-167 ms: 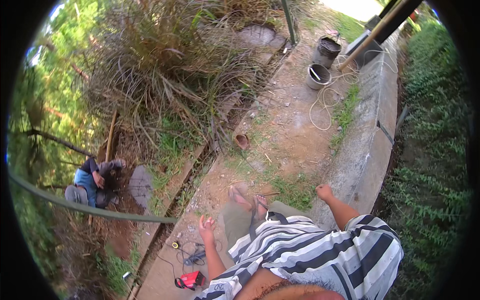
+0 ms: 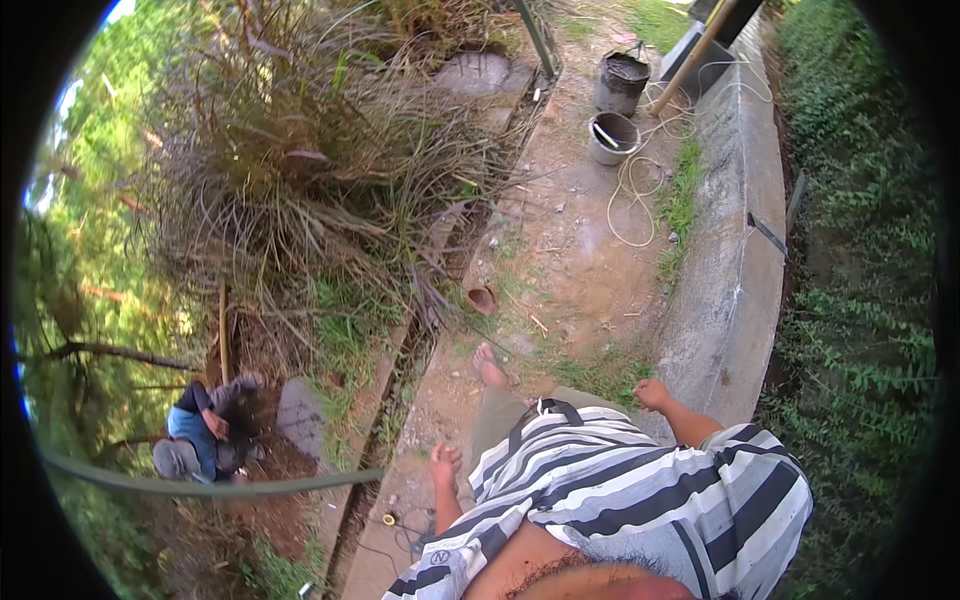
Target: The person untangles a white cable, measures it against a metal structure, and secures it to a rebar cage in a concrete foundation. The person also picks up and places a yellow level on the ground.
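Apparent step: walking; left hand point(image 2: 446, 464) relaxed, fingers parted, empty; right hand point(image 2: 654, 394) curled, contents indeterminable; next stride calls for clearing the brown, bowl-shaped object point(image 2: 482, 300).

A brown dirt path point(image 2: 560, 260) runs from near to far, a long grey concrete wall point(image 2: 735, 270) along its right. At the far end, a round dark bucket point(image 2: 621, 92) stands behind a round grey bucket point(image 2: 612, 150); a thin pale looped rope point(image 2: 622, 215) lies right of and nearer than both. Near, the bare right hand point(image 2: 653, 393) is by the wall, the bare left hand point(image 2: 445, 465) farther left. Left of the path, a co-worker in blue and grey point(image 2: 190, 428) is beyond a long green rail point(image 2: 230, 489).
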`<state>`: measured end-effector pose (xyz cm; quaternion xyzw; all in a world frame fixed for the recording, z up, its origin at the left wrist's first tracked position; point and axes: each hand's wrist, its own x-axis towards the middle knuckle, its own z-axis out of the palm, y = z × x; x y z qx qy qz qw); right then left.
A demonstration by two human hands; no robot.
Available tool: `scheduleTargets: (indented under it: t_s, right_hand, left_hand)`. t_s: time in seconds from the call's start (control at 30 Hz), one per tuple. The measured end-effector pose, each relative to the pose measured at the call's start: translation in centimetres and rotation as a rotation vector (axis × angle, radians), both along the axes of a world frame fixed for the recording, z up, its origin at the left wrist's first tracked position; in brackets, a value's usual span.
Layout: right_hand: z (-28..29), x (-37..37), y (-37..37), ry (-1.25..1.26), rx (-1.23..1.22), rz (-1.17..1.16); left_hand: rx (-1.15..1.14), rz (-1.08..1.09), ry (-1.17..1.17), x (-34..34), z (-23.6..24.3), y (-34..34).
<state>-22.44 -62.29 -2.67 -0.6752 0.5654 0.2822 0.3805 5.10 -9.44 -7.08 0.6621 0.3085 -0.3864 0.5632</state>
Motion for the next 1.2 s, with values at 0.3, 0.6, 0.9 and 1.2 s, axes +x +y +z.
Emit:
scheduleTargets:
  t_s: [0.3, 0.6, 0.9, 1.2]
  right_hand:
    - [-5.6, 3.5, 1.7, -0.55, -0.059, -0.683]
    - [-7.3, 5.0, -8.4, -0.296, -0.148, -0.557]
    - [-6.7, 5.2, -42.6, -0.524, 0.021, -0.917]
    - [9.0, 11.7, -69.2, -0.746, -0.226, -1.113]
  left_hand:
    - [0.257, -0.385, 0.255, 19.7, 0.1, -4.2]
    - [0.23, -0.439, -0.216, 44.4, 3.8, -42.4]
    - [0.019, -1.179, -0.497, 36.7, 3.5, -78.8]
    - [0.272, -1.284, -0.384, 35.7, -0.7, -96.5]
